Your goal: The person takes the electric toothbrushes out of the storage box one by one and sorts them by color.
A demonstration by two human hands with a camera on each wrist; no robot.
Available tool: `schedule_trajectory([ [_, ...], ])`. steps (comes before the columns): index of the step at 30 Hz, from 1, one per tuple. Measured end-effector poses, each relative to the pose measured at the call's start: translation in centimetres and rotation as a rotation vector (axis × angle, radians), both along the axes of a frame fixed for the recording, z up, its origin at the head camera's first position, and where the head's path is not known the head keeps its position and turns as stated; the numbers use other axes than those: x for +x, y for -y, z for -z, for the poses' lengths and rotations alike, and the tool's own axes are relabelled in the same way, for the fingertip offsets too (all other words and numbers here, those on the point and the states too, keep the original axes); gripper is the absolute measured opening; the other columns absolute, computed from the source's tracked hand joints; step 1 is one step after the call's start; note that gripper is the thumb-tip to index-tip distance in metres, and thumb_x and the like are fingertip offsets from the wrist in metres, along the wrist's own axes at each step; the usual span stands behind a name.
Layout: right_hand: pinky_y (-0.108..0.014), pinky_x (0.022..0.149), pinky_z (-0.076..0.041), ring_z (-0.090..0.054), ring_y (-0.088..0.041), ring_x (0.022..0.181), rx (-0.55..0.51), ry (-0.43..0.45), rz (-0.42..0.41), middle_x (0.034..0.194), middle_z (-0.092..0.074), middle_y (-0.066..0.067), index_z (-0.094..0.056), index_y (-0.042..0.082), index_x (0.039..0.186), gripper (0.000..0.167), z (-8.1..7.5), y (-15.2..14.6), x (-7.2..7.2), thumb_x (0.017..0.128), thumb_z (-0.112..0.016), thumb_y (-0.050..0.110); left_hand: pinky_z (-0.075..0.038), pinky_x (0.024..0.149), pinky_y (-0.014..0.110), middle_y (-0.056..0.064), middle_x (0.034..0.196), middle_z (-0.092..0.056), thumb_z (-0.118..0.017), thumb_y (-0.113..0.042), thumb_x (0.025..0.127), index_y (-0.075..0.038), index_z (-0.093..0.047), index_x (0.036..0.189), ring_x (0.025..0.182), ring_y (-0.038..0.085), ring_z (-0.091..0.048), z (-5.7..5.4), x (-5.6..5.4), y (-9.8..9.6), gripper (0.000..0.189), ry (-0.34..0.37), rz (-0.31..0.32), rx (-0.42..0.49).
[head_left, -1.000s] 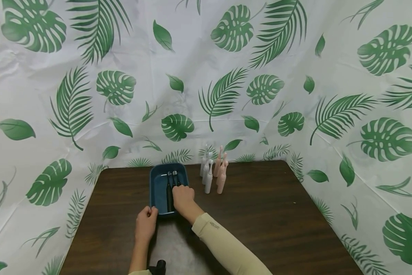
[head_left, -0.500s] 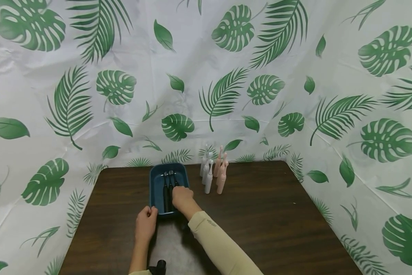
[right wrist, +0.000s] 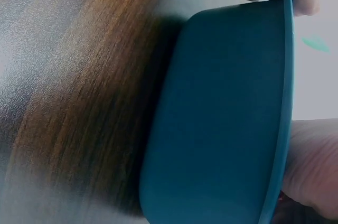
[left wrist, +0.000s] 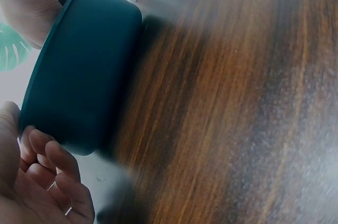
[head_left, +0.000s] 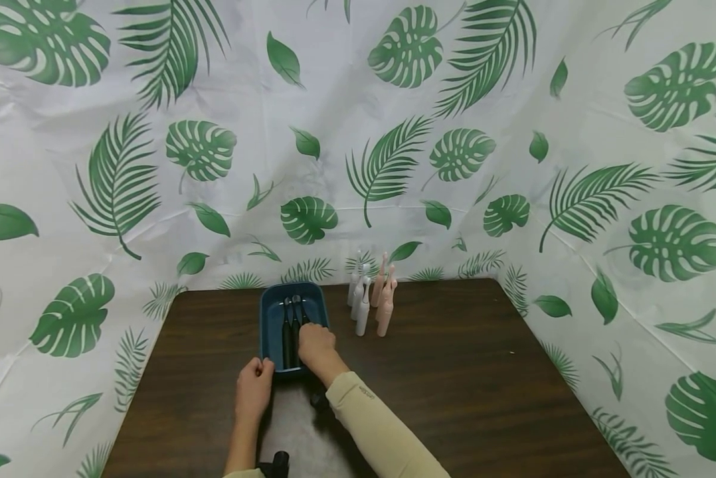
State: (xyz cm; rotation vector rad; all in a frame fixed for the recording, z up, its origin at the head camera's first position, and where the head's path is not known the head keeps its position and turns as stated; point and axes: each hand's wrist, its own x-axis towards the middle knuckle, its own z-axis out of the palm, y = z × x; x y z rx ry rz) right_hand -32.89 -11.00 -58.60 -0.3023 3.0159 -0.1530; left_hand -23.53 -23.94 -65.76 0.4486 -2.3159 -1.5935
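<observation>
Two-handed: left grip (head_left: 254,390) pinches tray (head_left: 272,328) rim, near-left corner. Right grip (head_left: 318,346) sits inside tray, over the rightmost of three black brushes (head_left: 287,344); fingertips hidden, can't tell if it's pinching. All three lie side by side, heads toward far end. Tray's on tabletop (head_left: 453,365); white brushes (head_left: 362,318) and pink brushes (head_left: 384,318) stand upright right of it.

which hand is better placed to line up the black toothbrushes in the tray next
Likely the right hand: it reaches into the blue tray, at the black toothbrushes, though its grip is hidden. The left hand pinches the tray's near-left corner, seemingly better for steadying.
</observation>
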Motion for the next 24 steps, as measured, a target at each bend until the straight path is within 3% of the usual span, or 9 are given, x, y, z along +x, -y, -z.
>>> schedule_trajectory([
  [7,-0.047,0.080,-0.062,-0.076,-0.031,0.099,-0.014,-0.016,-0.011,0.108,-0.077,-0.009,-0.077,0.009,0.107,0.015,0.3,0.0,0.0,0.100,-0.072,0.021,-0.031,0.058,0.033,-0.001,0.069,-0.038,-0.055,-0.027,0.104,-0.015,-0.040,0.074,0.063,0.018,-0.041,-1.2,0.2,-0.4,0.036,0.054,0.000,0.002],
  [12,-0.048,0.078,-0.062,-0.076,-0.033,0.096,-0.042,-0.035,-0.005,0.106,-0.075,-0.013,-0.073,0.003,0.112,0.021,0.2,-0.1,0.4,0.100,-0.072,0.020,-0.032,0.059,0.032,0.000,0.071,-0.038,-0.054,-0.027,0.106,-0.014,-0.040,0.076,0.064,0.018,-0.041,-1.0,0.2,-0.3,0.036,0.101,0.008,-0.011],
  [19,-0.049,0.074,-0.062,-0.076,-0.034,0.092,-0.099,-0.100,0.002,0.103,-0.073,-0.016,-0.068,0.000,0.116,0.027,0.0,-0.5,1.1,0.099,-0.073,0.020,-0.031,0.057,0.033,0.000,0.068,-0.039,-0.055,-0.028,0.104,-0.015,-0.041,0.074,0.063,0.018,-0.040,-0.9,0.2,-0.3,0.036,0.049,-0.008,-0.012],
  [24,-0.050,0.073,-0.062,-0.075,-0.035,0.090,-0.160,-0.093,0.004,0.106,-0.071,-0.015,-0.065,0.000,0.120,0.029,-0.5,-1.0,1.5,0.099,-0.074,0.020,-0.030,0.056,0.033,-0.001,0.067,-0.039,-0.057,-0.030,0.103,-0.017,-0.041,0.073,0.062,0.018,-0.041,-0.4,0.1,-0.3,0.037,0.005,-0.002,-0.001],
])
